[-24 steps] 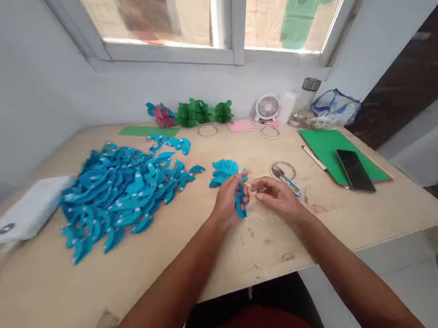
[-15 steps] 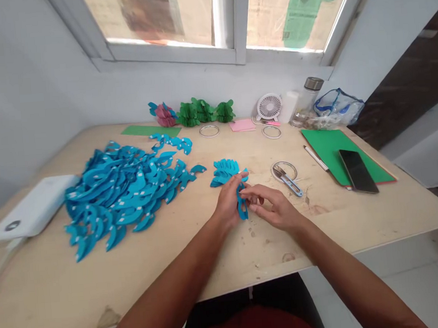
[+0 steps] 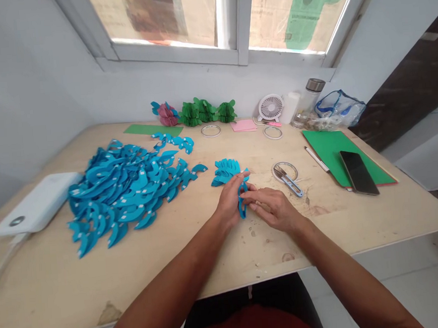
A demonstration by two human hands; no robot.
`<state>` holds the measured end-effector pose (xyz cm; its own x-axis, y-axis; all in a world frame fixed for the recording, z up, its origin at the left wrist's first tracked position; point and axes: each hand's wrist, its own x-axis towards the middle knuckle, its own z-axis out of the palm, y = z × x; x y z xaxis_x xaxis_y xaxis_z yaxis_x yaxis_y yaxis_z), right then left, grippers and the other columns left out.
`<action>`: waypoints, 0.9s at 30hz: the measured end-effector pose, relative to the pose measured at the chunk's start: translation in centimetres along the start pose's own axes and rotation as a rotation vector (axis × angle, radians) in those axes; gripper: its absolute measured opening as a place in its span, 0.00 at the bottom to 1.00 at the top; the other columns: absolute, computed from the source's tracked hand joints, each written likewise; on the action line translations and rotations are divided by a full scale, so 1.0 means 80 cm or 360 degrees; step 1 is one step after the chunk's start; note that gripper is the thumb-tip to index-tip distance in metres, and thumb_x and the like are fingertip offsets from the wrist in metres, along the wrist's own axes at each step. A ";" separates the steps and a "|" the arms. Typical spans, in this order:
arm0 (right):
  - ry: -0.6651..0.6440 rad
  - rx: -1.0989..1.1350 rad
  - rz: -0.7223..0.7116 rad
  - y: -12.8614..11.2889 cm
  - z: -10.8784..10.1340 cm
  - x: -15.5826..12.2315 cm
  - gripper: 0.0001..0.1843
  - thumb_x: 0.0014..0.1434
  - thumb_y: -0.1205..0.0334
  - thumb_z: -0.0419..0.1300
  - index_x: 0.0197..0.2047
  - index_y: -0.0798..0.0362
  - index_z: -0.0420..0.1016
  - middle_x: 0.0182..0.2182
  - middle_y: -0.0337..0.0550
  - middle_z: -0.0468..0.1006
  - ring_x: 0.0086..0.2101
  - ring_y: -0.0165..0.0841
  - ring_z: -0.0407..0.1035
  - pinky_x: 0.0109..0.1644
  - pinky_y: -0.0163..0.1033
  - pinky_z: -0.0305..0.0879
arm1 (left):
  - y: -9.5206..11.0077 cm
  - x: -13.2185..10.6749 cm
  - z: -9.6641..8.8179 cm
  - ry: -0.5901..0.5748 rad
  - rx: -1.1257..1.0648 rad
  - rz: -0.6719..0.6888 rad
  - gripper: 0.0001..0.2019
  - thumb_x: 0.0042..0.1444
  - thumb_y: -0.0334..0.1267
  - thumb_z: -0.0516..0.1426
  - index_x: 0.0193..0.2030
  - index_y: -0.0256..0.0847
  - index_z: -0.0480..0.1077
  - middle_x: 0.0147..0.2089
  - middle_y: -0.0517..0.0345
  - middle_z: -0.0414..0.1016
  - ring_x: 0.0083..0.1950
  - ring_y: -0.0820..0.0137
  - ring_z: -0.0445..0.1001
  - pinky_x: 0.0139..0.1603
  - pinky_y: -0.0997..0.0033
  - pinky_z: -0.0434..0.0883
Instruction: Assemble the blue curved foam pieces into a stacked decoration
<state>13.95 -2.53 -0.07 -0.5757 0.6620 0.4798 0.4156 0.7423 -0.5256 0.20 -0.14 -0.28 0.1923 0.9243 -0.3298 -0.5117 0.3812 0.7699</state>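
Note:
Between my hands is a curved blue paper piece (image 3: 242,210), standing on edge near the middle of the table. My left hand (image 3: 230,201) is closed on it from the left. My right hand (image 3: 273,206) pinches its right side with thumb and fingertips. Just beyond the left hand lies a fanned stack of blue paper pieces (image 3: 226,171), partly hidden by the fingers. A large heap of blue paper pieces (image 3: 125,181), many with small white squares, spreads over the left of the table.
Thread snips (image 3: 289,181) rest across a tape roll (image 3: 284,165) right of my hands. Farther right, a phone (image 3: 358,171) lies on green sheets (image 3: 327,150) beside a pen (image 3: 316,159). A white power bank (image 3: 36,203) sits left. Green paper shapes (image 3: 205,110) and a small fan (image 3: 271,108) stand behind.
My right hand's fingers have closed in more tightly on the blue paper piece, which now shows narrower. The view has shifted slightly; other things stay where they were.

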 end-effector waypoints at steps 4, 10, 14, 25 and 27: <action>0.0019 -0.0058 0.0006 0.001 0.000 0.000 0.17 0.61 0.66 0.51 0.53 0.48 0.67 0.38 0.42 0.79 0.38 0.32 0.72 0.44 0.39 0.67 | 0.000 -0.001 0.001 -0.0009 -0.0009 0.0014 0.18 0.49 0.47 0.57 0.44 0.37 0.68 0.23 0.59 0.70 0.20 0.75 0.67 0.18 0.79 0.59; 0.0025 -0.0092 -0.0002 0.003 0.002 -0.001 0.16 0.61 0.66 0.50 0.52 0.49 0.68 0.38 0.42 0.79 0.38 0.31 0.72 0.44 0.38 0.66 | 0.004 -0.005 0.004 -0.0020 -0.0044 -0.0023 0.17 0.50 0.46 0.56 0.44 0.38 0.68 0.24 0.58 0.71 0.19 0.75 0.67 0.17 0.79 0.58; 0.0056 -0.0141 0.0034 0.004 0.001 -0.002 0.14 0.61 0.65 0.51 0.50 0.50 0.69 0.36 0.41 0.79 0.33 0.30 0.72 0.40 0.36 0.66 | 0.006 -0.006 0.005 -0.0034 -0.0075 -0.0032 0.16 0.50 0.45 0.56 0.44 0.39 0.68 0.24 0.59 0.71 0.18 0.76 0.66 0.15 0.80 0.57; 0.0245 -0.0171 0.0239 0.006 -0.002 -0.002 0.14 0.60 0.62 0.51 0.49 0.50 0.71 0.32 0.41 0.79 0.30 0.31 0.72 0.37 0.36 0.67 | 0.002 0.001 0.001 -0.0083 -0.0161 0.0073 0.16 0.49 0.44 0.58 0.43 0.39 0.68 0.31 0.57 0.73 0.27 0.73 0.71 0.25 0.76 0.66; 0.0346 -0.0168 0.0332 0.006 -0.005 -0.002 0.14 0.60 0.62 0.51 0.49 0.50 0.70 0.33 0.42 0.79 0.30 0.31 0.72 0.36 0.36 0.67 | 0.000 0.004 -0.001 -0.0092 -0.0141 0.0110 0.17 0.48 0.45 0.59 0.43 0.40 0.67 0.33 0.56 0.73 0.30 0.72 0.72 0.28 0.75 0.67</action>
<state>14.56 -2.24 -0.15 -0.3110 0.7993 0.5142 0.5863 0.5871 -0.5582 0.20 0.14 -0.47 0.2007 0.9489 -0.2436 -0.5972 0.3156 0.7374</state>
